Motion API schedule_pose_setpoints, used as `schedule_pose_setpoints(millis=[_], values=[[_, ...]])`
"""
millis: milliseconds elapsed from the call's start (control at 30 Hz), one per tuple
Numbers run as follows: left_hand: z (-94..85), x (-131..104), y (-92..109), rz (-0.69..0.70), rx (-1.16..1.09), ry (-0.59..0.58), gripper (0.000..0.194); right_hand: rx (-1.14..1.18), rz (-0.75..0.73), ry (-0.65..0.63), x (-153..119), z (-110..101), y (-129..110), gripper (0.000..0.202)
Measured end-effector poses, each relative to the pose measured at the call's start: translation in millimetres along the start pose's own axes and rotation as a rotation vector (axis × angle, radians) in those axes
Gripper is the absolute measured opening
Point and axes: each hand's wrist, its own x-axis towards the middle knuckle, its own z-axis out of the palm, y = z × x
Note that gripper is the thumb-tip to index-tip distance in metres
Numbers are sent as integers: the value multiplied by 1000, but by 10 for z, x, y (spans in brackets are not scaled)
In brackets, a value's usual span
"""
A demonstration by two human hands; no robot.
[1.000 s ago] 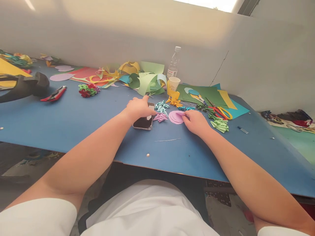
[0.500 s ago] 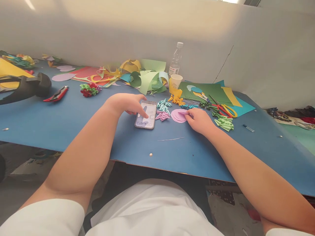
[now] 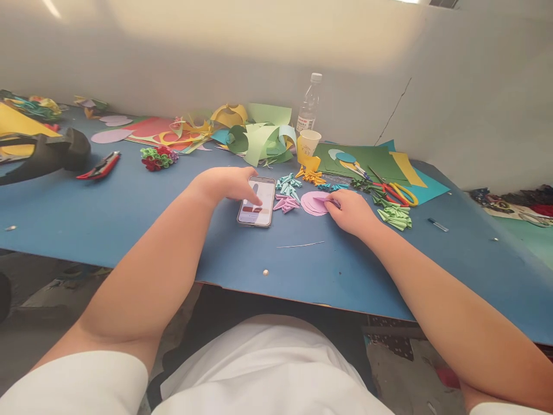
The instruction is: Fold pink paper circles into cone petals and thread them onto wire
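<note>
My left hand (image 3: 233,185) is over the left edge of a phone (image 3: 256,203) that lies on the blue table. Its fingers are apart, and the thumb reaches over the lit screen. Pink paper circles (image 3: 313,203) lie in a stack to the right of the phone, and my right hand (image 3: 348,212) pinches the edge of a pink circle there. Between phone and circles sit pink folded pieces (image 3: 286,203), with light blue folded pieces (image 3: 288,184) just behind them. A thin needle-like rod (image 3: 300,245) rests nearer the table's front edge.
Behind stand a paper cup (image 3: 309,142) and a plastic bottle (image 3: 310,106). Scissors (image 3: 400,195) and light green folded pieces (image 3: 395,218) lie at the right. Paper scraps (image 3: 259,138) cover the back. A red cutter (image 3: 100,166) and a black strap-like object (image 3: 47,155) are at the left.
The picture on the phone screen has changed, now showing a dark reddish bar low down. My left fingers have shifted very slightly; my right hand remains at the pink circles.
</note>
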Motion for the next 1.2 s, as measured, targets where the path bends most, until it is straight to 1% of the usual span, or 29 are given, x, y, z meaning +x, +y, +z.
schedule_pose_setpoints(millis=[67,167,233,300,333,400,433,467,500,533,600,633,767,800,933,1000,1033,1067,1100,1200], values=[[-23,-10,-4,4,-33,56,93,5,-10,16,5,16,12,26],[-36,-23,28,58,-92,204,77,24,-24,68,12,49,35,27],[-1,-53,110,129,-137,296,65,49,-32,135,11,67,47,28],[94,-115,245,248,-181,340,52,85,-37,228,-1,73,46,27],[167,-157,327,314,-204,337,48,106,-38,280,-12,70,35,28],[352,-250,495,444,-284,283,53,147,-42,373,-46,54,-10,29],[455,-295,573,533,-439,218,59,174,-49,413,-69,42,-46,29],[557,-333,641,591,-584,144,64,196,-58,439,-95,29,-89,30],[652,-364,697,624,-708,87,67,234,-74,469,-122,17,-136,29],[734,-384,741,638,-810,52,68,331,-108,509,-150,6,-185,27],[844,-398,791,642,-946,13,61,463,-171,541,-199,-8,-275,22],[873,-394,800,646,-1013,24,57,489,-189,547,-220,-10,-311,21],[882,-349,789,665,-1168,122,23,541,-232,578,-263,8,-376,17],[881,-339,787,671,-1187,142,18,561,-243,584,-266,17,-376,15],[928,-326,816,679,-1267,194,20,647,-309,658,-270,41,-369,9],[982,-339,855,639,-1344,167,21,642,-326,687,-277,41,-380,9],[1012,-349,877,590,-1398,129,20,628,-325,685,-282,38,-391,10],[1042,-362,898,510,-1454,89,20,618,-319,675,-288,34,-404,11],[1070,-375,918,467,-1469,67,22,608,-300,652,-295,29,-416,12],[1135,-403,954,418,-1481,14,24,653,-197,528,-318,17,-419,15]])
